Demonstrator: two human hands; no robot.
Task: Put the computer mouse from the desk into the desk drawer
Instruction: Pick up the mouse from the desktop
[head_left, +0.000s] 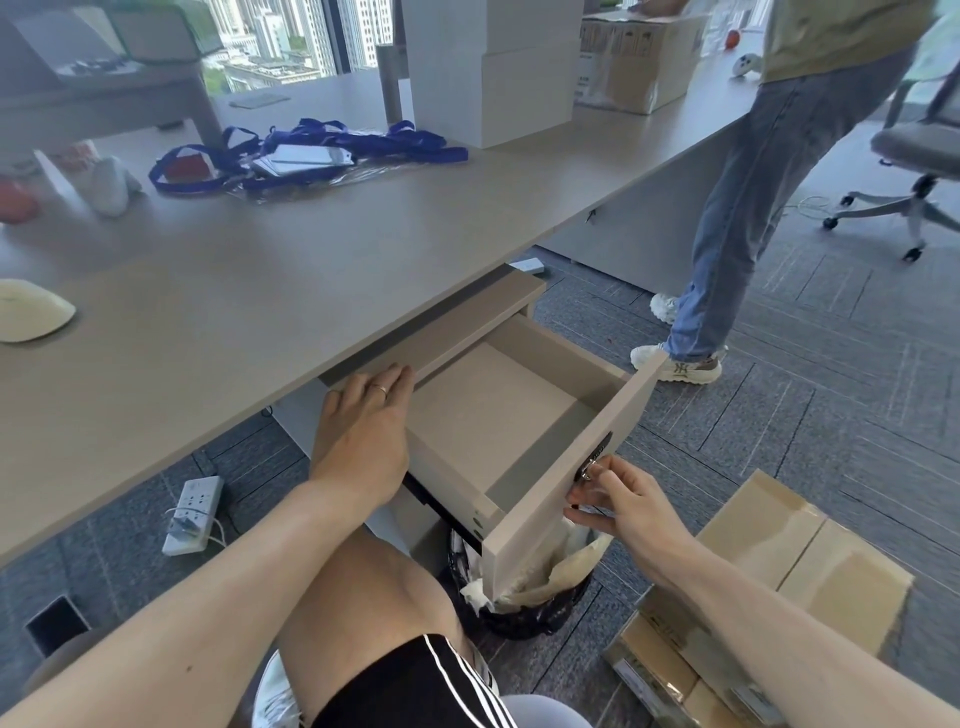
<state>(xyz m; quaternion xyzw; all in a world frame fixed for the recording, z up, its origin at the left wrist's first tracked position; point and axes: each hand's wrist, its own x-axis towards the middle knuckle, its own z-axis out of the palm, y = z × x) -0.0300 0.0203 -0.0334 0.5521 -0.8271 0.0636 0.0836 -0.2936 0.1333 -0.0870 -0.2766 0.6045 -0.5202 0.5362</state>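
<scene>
Drawer (493, 410) is pulled open, interior bare; top access is narrowed by desk (218, 291) edge and left hand (363, 426) at rear-left corner.

The cream, rounded plastic computer mouse (28, 310) lay flat on the desk, far left of the pale beige wooden desk drawer (561, 470), which stood pulled open (its inside bare).

One mouse (31, 310), one open drawer (519, 415), two hands (363, 431).

Blue lanyards (311, 150), white boxes (498, 67), floor power strip (193, 514), cardboard boxes (769, 571).
</scene>
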